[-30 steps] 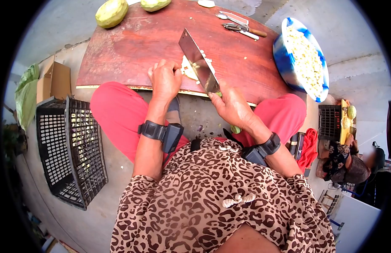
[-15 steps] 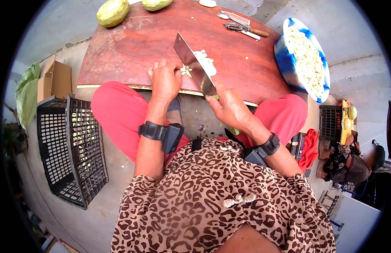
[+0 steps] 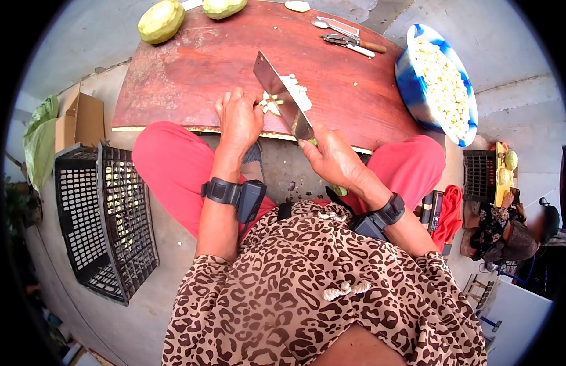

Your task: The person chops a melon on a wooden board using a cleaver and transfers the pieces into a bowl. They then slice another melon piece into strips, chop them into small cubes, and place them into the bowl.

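My right hand (image 3: pixel 333 152) is wrapped round the handle of a cleaver (image 3: pixel 283 97), whose broad blade stands on edge over the red board near its front edge. Just left of the blade, my left hand (image 3: pixel 240 117) is closed, its fingertips against small pale vegetable pieces (image 3: pixel 271 105). What lies under the curled fingers is partly hidden. Beyond the blade, on its right side, is a little heap of white diced vegetable (image 3: pixel 296 91).
A blue-and-white basin (image 3: pixel 407 76) of diced vegetable stands at the board's right. Peeled pale-green vegetables (image 3: pixel 161 22), a spoon (image 3: pixel 321 24) and a peeler (image 3: pixel 338 39) lie along the far side. A black crate (image 3: pixel 103 226) is on the left floor; another person (image 3: pixel 508 232) sits far right.
The cut pieces by my left fingertips are slightly more spread out. The cleaver and both hands have barely shifted, and the view has tilted a little.
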The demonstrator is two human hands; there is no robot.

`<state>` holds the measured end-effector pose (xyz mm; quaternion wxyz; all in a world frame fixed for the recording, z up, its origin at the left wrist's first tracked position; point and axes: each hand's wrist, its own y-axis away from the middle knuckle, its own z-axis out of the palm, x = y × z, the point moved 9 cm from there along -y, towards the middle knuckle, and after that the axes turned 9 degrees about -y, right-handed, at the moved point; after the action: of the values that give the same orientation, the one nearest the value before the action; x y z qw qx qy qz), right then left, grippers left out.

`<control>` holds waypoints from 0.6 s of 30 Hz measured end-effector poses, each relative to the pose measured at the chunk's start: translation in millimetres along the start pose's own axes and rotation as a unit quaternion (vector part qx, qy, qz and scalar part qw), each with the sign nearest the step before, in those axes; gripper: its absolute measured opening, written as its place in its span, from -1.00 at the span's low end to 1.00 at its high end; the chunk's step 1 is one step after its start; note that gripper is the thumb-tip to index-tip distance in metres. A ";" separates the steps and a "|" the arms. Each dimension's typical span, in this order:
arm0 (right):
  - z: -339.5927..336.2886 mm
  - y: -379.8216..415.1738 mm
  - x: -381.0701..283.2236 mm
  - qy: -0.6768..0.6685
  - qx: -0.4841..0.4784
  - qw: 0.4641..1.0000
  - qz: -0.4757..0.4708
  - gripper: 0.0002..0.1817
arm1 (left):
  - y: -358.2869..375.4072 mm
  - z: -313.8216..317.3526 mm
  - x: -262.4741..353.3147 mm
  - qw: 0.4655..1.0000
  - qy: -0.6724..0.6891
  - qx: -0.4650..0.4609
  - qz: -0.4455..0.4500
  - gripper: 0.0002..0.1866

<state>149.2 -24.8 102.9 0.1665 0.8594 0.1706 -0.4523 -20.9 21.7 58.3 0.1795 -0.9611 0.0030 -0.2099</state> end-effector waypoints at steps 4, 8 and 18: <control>-0.6 0.5 -2.3 0.000 -0.003 1.000 0.011 -0.70 | -0.2 0.0 -1.3 1.000 -0.003 0.011 0.000 -0.82; 1.1 -0.8 2.3 0.006 0.007 1.000 -0.015 -0.70 | -0.4 1.1 -2.1 1.000 -0.007 0.007 -0.003 -0.84; -10.0 0.6 9.0 -0.017 0.026 0.999 -0.007 -0.68 | -0.8 -9.6 -6.0 0.997 -0.002 0.068 -0.027 -0.88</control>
<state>161.5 -19.7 100.8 0.1437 0.8544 0.1624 -0.4722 -30.3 19.6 64.3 0.2387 -0.9467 -0.0379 -0.2128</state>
